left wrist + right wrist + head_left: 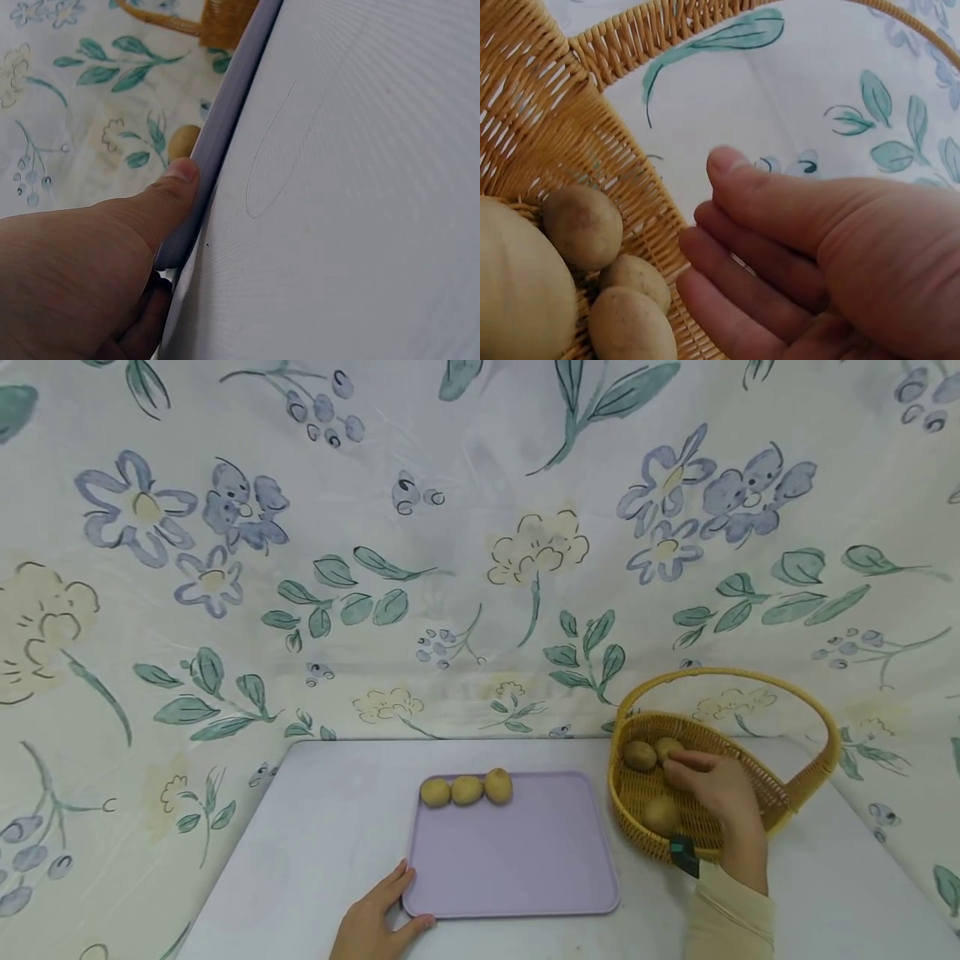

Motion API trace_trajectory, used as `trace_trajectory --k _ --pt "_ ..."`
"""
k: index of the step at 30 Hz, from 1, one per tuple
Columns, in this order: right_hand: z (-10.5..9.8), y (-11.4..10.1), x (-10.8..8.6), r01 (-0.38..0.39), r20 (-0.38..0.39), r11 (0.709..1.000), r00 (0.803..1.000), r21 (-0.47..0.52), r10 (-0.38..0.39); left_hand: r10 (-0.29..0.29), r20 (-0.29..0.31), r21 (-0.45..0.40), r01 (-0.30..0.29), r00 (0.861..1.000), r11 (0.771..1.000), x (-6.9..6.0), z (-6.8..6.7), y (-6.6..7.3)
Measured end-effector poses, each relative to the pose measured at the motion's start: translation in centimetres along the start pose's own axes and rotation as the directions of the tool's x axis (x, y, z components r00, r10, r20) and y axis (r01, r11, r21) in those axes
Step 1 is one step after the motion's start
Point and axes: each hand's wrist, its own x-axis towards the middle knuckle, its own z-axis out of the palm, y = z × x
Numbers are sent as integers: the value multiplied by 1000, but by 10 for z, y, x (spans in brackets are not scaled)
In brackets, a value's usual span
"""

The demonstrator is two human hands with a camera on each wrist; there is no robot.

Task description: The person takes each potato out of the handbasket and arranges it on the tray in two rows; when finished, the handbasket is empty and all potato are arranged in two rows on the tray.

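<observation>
Okay, left fingers [390,885] pinch tray [517,860] corner, good for steadying; right fingers [731,270] empty, best curl gently around nearest potato [669,747].

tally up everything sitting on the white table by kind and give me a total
Pale purple rectangular tray: 1
Yellow-brown woven basket with an arched handle: 1
Yellowish-brown rounded potatoes: 7 (3 on the tray, 4 in the basket; all 4 show clearly only in the right wrist view)
Total: 9
</observation>
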Motion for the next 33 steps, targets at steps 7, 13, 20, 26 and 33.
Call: trace_trajectory --k 7,13,20,26,33 --pt "1 -5 6 0 -31 1000 1000 1 0 -15 9 -7 15 1000 1000 0 -2 0" --pt "-1 -12 7 16 -51 998 999 67 -13 -13 -12 -4 13 1000 1000 0 -2 -1" --pt "0 -8 8 11 -20 1000 1000 -9 -11 7 -1 3 -7 1000 1000 0 2 -4" --pt "3 -1 14 93 63 989 994 -111 -87 -16 -13 -11 16 1000 1000 2 1 -4" --pt "8 8 18 240 176 917 966 -319 -191 -24 1 -7 24 1000 1000 1 2 -2"
